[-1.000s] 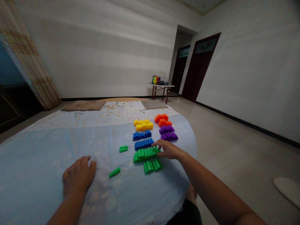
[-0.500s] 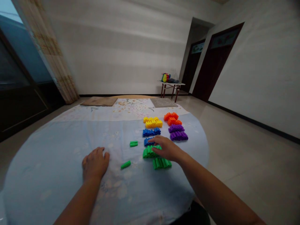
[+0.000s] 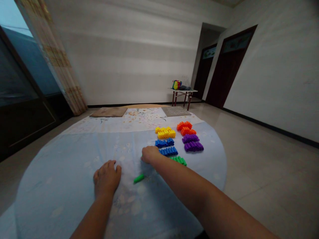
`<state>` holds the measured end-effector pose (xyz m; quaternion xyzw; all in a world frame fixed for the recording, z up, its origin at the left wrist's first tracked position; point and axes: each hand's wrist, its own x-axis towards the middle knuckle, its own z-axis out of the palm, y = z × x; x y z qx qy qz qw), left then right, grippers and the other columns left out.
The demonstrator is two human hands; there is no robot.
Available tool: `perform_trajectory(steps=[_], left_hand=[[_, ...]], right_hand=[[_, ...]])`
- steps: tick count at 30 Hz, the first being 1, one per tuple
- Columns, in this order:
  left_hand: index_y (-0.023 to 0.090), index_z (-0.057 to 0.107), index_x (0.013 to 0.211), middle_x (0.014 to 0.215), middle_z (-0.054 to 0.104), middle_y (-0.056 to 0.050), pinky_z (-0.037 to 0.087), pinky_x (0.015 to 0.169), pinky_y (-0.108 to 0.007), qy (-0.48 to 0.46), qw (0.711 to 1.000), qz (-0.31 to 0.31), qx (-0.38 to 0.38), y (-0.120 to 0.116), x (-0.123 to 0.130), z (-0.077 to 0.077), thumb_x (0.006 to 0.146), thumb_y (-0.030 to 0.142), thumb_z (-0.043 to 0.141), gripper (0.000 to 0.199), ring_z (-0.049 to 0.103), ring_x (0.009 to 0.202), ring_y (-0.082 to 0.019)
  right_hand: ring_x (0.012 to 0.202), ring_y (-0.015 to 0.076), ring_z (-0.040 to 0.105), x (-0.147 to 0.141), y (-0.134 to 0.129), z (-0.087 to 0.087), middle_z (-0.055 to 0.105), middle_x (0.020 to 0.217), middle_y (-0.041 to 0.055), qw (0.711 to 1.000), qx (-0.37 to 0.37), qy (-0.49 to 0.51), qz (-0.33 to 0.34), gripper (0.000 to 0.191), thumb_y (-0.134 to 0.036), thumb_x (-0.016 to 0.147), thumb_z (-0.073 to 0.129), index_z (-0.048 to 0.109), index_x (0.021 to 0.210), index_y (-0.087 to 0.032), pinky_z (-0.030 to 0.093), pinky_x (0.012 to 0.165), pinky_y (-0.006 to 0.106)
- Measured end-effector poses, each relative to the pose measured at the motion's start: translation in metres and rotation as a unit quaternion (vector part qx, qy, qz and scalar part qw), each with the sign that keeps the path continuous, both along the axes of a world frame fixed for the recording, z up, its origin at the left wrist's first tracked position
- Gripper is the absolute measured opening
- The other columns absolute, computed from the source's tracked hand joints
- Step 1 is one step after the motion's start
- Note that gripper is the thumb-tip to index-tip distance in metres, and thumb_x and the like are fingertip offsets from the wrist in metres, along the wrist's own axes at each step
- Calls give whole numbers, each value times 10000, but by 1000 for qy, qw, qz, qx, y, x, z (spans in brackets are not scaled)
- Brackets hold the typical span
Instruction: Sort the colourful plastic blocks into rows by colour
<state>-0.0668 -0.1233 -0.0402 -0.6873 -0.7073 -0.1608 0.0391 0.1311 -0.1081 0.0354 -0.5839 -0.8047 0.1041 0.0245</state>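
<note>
My left hand (image 3: 107,179) rests on the blue cloth with its fingers a little apart and nothing in it. To the right, my right hand (image 3: 150,155) is closed over the spot of the small green pieces; a sliver of green shows at its fingertips. Between and below the hands lies one loose green piece (image 3: 139,178). Beyond my right wrist are blue rows (image 3: 168,151), and a green row (image 3: 178,161) is partly hidden by my forearm. Yellow rows (image 3: 166,133) lie farther back, with orange rows (image 3: 184,125) and purple rows (image 3: 193,146) to their right.
The round table (image 3: 57,172) has a pale blue cloth. At its far side lie a brown mat (image 3: 109,112) and a grey mat (image 3: 175,111). A small side table (image 3: 185,90) with a colourful bag (image 3: 176,85) stands by the wall.
My right hand has moved left from the green rows to the small green pieces and closed there. The view has shifted slightly; my left hand stays on the cloth.
</note>
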Motion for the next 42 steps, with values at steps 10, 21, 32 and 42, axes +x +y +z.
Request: perform_trajectory(steps=[10, 21, 32, 42], left_hand=[[149, 518, 1175, 1244, 541, -125, 325, 999, -447, 4, 1000, -4, -3, 7, -3, 0, 868, 396, 224, 491, 496, 1124, -273], [146, 500, 1209, 1299, 506, -114, 289, 1037, -447, -4, 1000, 3, -9, 6, -1, -2, 866, 377, 204, 508, 447, 1191, -257], [143, 505, 1205, 1292, 510, -123, 292, 1034, -451, -4, 1000, -2, -9, 8, -3, -5, 870, 381, 207, 508, 451, 1188, -261], [146, 511, 1201, 1297, 509, -125, 281, 1036, -454, -12, 1000, 1, -4, 7, -1, -7, 859, 367, 247, 485, 440, 1204, -260]], right_hand=[[1019, 278, 600, -4, -20, -10, 634, 1131, 115, 998, 3, -14, 54, 468, -309, 724, 620, 580, 1179, -206, 495, 817, 380], [1118, 232, 539, 113, -62, 38, 590, 1212, 119, 985, 65, 151, 49, 582, -103, 670, 637, 533, 1242, -128, 402, 963, 352], [1061, 246, 573, 117, -69, 17, 627, 1165, 100, 994, 5, 69, 81, 556, -161, 673, 621, 571, 1227, -152, 436, 909, 322], [1121, 241, 530, 92, -85, 32, 595, 1206, 119, 986, 80, 135, 53, 469, -264, 784, 614, 556, 1236, -153, 390, 976, 364]])
